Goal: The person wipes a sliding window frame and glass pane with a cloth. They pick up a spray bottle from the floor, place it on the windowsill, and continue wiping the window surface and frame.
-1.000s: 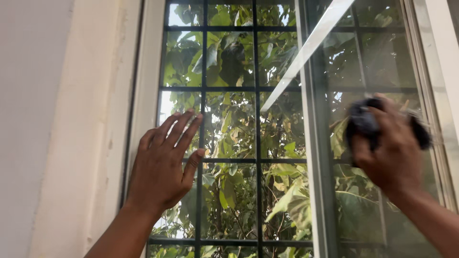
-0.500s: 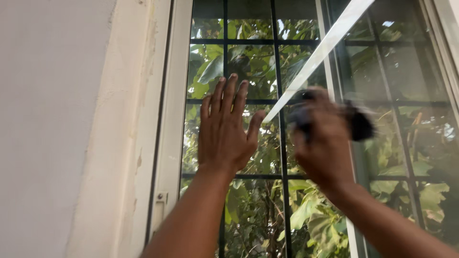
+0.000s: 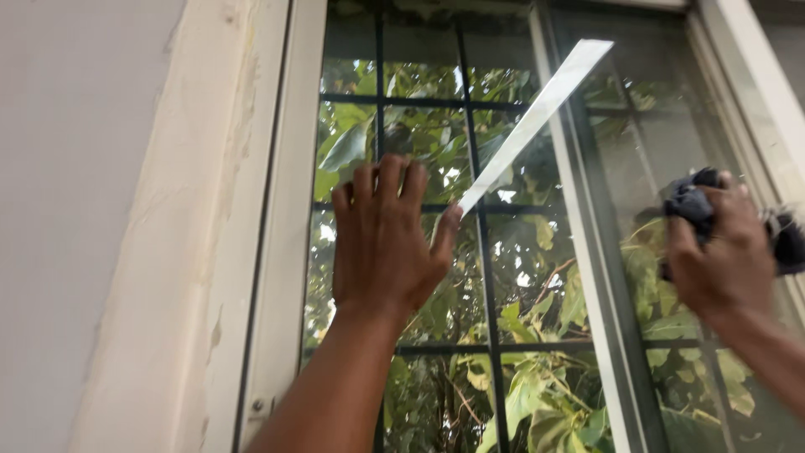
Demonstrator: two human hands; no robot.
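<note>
My left hand point(image 3: 381, 243) lies flat against the left pane point(image 3: 419, 277) of the window, fingers point(image 3: 390, 180) together and pointing up, thumb spread out to the right; its grip is fully open and holds nothing. It presses the glass near the pane's left edge, just right of the pale window frame point(image 3: 281, 252) and roughly at mid-height.

My right hand point(image 3: 721, 256) is closed in a tight grip on a dark cloth point(image 3: 692, 201), which bunches out above my fingers and again past the right side of my hand, where it is blurred. The cloth sits against the right pane point(image 3: 646, 143), close to that pane's right edge and well apart from my left hand. The grey upright bar point(image 3: 587, 252) between the two panes stands between my hands.

Behind the glass a dark metal grille point(image 3: 482, 277) divides the view into squares, and green leaves point(image 3: 528, 394) fill the space beyond it. A bright slanted reflection point(image 3: 537, 117) crosses the glass above my left thumb. The cream wall point(image 3: 92, 210) runs down the left side.
</note>
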